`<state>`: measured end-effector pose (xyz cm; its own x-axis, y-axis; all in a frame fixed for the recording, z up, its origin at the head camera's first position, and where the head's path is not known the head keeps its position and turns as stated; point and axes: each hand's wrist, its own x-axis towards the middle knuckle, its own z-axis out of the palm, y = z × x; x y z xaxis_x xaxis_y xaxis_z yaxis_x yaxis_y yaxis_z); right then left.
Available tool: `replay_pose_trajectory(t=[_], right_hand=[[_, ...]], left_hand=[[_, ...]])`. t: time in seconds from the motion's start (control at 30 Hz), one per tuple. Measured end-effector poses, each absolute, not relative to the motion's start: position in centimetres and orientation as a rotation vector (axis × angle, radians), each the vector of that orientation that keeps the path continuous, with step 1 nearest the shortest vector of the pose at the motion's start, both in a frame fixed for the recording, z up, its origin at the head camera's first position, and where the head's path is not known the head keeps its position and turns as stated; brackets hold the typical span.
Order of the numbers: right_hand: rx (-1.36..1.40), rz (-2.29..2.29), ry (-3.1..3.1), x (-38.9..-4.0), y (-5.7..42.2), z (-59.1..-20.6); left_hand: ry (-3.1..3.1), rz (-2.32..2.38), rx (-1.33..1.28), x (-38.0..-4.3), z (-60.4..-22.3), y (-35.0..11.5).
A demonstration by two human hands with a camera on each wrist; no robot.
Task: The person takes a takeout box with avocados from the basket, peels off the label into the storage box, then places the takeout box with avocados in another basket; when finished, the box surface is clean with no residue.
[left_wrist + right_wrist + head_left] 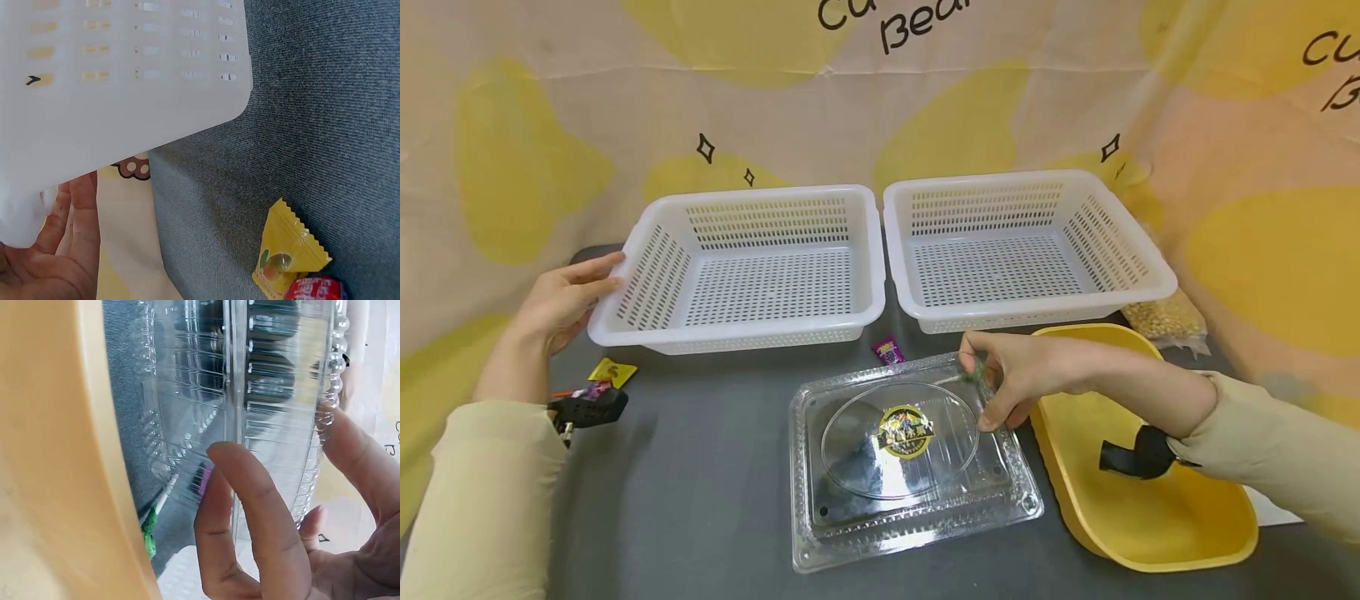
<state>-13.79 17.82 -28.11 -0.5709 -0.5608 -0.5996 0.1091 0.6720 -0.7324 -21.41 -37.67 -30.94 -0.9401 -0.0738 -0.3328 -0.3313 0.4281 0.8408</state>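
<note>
My left hand (561, 302) touches the left rim of the left white perforated basket (752, 327), its visible fingers fairly straight. The left wrist view shows my fingers (83, 215) with their tips hidden behind the basket's wall. At the upper right corner of a clear lidded plastic container (880, 517), my right hand (1026, 371) holds the edge. My thumb lies against the lid and bent fingers (253, 487) against the opposite side. A round fruit sticker (906, 432) marks the lid. Beside the container in the right wrist view lies a lollipop with a green wrapper (149, 534).
A second white basket (1022, 312) stands at the back right. The yellow bin (1120, 542) sits beside the container. Behind it is a bag of yellow kernels (1168, 321). A purple wrapped candy (888, 351) and a yellow wrapped candy (613, 372) lie on the dark tabletop.
</note>
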Motion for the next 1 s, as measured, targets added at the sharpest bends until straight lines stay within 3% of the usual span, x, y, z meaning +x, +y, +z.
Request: replay_pose_trajectory(t=[0.37,0.67,0.77,1.0], right_hand=[[-0.335,-0.901,2.019,-13.7,18.2,-28.8],[-0.424,-0.809,2.056,-13.7,18.7,-28.0],[-0.454,-0.803,2.060,-13.8,19.0,-27.7],[-0.654,-0.796,2.106,-14.4,19.8,-27.6]], left_hand=[[2.725,1.312,-0.330,-20.9,-31.0,-36.6],[3.219,1.386,-0.577,-20.4,-28.2,-31.9],[3.310,1.572,-0.408,-19.7,-27.3,-29.1],[3.263,1.673,0.266,-17.1,-26.6,-22.6]])
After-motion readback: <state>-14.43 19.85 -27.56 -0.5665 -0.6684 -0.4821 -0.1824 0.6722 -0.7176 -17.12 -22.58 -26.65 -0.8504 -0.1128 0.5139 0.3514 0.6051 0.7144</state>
